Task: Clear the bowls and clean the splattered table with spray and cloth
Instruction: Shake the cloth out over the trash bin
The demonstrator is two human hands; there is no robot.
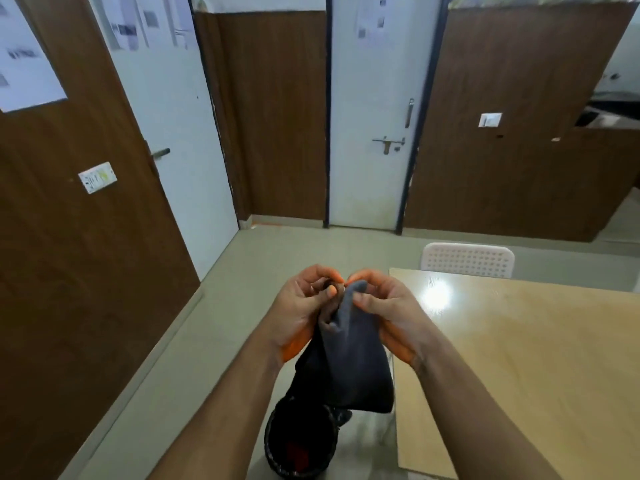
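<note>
A dark grey cloth hangs in front of me, held at its top by both hands. My left hand pinches the upper left part of the cloth with curled fingers. My right hand pinches the top right fold between thumb and fingers. The cloth dangles over a black bin on the floor. The light wooden table lies to my right, its near left corner beside the cloth. No bowls or spray bottle are in view.
A white perforated chair stands at the table's far edge. Brown panelled walls and white doors ring the room. Grey floor stretches ahead and to the left. Something red lies inside the bin.
</note>
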